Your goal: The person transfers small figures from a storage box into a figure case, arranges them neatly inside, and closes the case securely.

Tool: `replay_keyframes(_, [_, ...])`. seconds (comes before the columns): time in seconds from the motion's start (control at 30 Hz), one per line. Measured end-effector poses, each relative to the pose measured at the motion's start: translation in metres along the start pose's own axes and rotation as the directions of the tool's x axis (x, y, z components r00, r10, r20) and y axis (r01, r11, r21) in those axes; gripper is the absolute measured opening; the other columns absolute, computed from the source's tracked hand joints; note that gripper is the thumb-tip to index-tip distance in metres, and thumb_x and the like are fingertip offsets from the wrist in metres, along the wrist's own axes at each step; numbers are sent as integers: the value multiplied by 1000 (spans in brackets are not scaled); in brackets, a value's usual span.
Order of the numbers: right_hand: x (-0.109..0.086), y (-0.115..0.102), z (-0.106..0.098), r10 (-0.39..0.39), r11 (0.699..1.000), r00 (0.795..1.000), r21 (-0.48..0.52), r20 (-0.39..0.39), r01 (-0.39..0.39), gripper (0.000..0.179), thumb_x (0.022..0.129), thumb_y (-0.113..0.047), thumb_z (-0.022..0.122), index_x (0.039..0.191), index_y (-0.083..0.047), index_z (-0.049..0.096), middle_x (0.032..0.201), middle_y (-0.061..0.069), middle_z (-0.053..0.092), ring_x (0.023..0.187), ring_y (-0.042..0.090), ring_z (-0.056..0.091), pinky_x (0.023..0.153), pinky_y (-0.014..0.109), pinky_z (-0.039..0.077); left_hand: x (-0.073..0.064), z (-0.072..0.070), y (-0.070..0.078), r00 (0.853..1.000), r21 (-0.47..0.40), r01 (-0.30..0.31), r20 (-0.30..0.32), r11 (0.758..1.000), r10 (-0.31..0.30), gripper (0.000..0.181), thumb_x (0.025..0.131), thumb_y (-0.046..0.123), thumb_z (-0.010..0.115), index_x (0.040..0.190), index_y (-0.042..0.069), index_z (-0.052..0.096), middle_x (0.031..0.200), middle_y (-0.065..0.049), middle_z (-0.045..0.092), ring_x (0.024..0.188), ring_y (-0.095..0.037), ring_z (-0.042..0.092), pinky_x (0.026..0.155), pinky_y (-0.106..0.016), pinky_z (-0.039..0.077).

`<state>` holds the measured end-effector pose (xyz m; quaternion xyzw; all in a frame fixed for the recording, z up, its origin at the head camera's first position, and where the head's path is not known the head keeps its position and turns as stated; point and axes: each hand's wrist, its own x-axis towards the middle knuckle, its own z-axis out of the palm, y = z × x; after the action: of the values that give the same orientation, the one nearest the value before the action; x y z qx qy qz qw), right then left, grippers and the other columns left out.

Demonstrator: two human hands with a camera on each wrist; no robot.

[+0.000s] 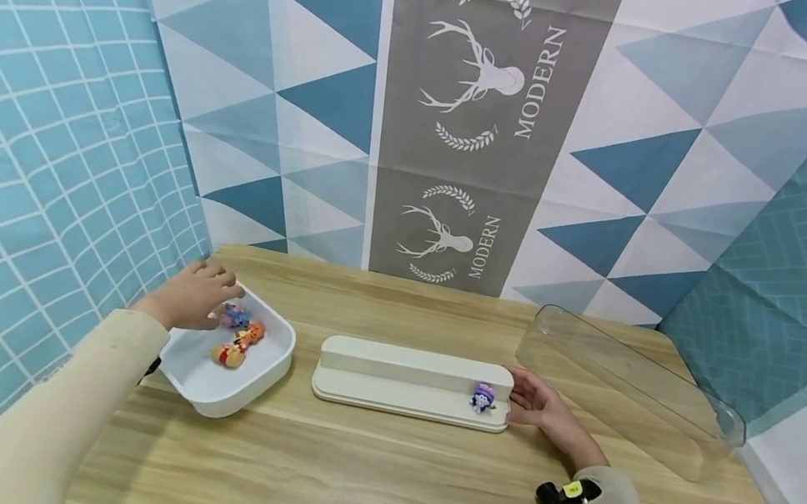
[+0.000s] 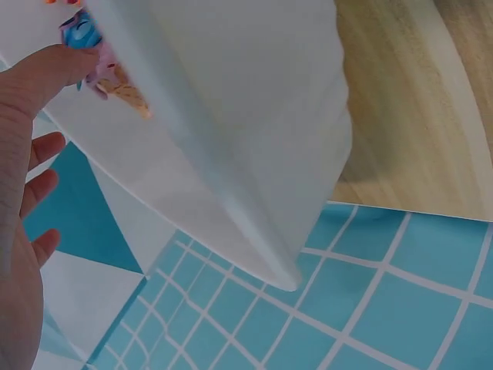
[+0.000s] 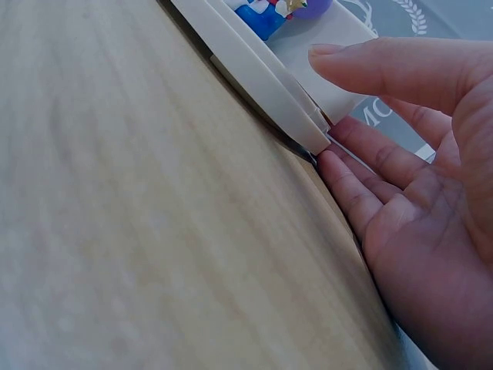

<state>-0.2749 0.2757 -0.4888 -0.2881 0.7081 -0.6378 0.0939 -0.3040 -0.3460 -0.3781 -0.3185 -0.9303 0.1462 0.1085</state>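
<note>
Blue-and-pink plastic figurine (image 1: 237,316): lies in the white rounded plastic tray (image 1: 246,391), left of the cream stepped stand (image 1: 394,391).
Bearing from grip: just beside the thumb of the left hand (image 1: 193,293), on the side towards the stand; left hand nearer, right hand (image 1: 543,408) well apart.
Figurine axis: roughly along the stand's length, as far as visible; blue head end points towards the stand, tan end away.
Left hand grip: fingers loosely spread, not clenched; thumb overlaps the figurine in the wrist view, contact not confirmed.
Tray, other contents: orange figurine (image 1: 251,334) and yellow-and-red figurine (image 1: 228,355), both left of the stand.
Stand: long axis left to right.
Purple-and-white figurine (image 1: 482,397): upright on the stand's lower step, near its right end.
Right hand grip: fingertips touch the stand's right end; not clenched.
Long clear plastic cover (image 1: 628,389): right of the stand, beyond the right hand, axis slanting.
</note>
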Motion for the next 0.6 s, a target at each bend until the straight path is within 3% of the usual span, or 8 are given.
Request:
replay_keyframes(0.3, [-1,1,-2,0,1000,1000,-12,-2,-1,77,84,7,71,146,17,26,132,-15,55,122,1,52,101,17,41,1,10,3,999,3,-44,22,999,44,46,70,23,89,109,13,67,108,-11,66,103,-35,57,90,-56,44])
replay_keyframes(0.6, [0,-2,1,5,1000,1000,4,0,-5,76,85,7,70,145,18,26,135,-7,53,121,1,52,101,18,41,-1,17,8,998,40,-51,38,998,50,46,71,23,89,106,13,61,104,-9,64,97,-32,56,82,-52,47])
